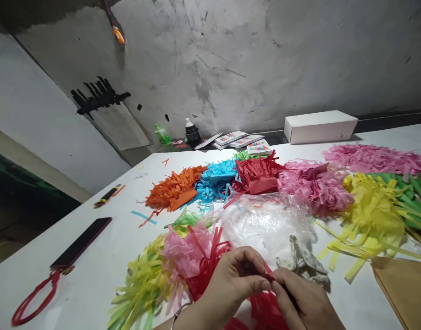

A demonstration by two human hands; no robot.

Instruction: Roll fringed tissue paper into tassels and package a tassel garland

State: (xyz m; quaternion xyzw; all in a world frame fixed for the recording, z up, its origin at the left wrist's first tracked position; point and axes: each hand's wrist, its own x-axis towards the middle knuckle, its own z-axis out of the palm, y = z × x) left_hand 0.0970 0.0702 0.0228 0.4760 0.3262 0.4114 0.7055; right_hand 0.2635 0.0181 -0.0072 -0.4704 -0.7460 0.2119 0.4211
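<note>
My left hand (235,279) and my right hand (296,298) meet at the lower middle, both pinching a piece of red tissue paper (268,274) between thumbs and fingers. More red fringed tissue paper (205,270) spreads behind and below my hands. To the left of them lie a pink tissue tassel (186,252) and a yellow-green one (141,279). Just beyond my fingers sits a clear plastic bag (265,220) with white contents. A crumpled greyish cloth (303,261) rests beside my right hand. The fingertips partly hide the pinched red piece.
Orange (176,188), blue (216,178), red (260,174), pink (313,183) and yellow (375,211) fringed bundles line the table (107,270). A phone (81,243) with a red strap and a cutter knife (109,195) lie left. Behind stand a white box (320,127) and bottles; brown paper (403,288) lies right.
</note>
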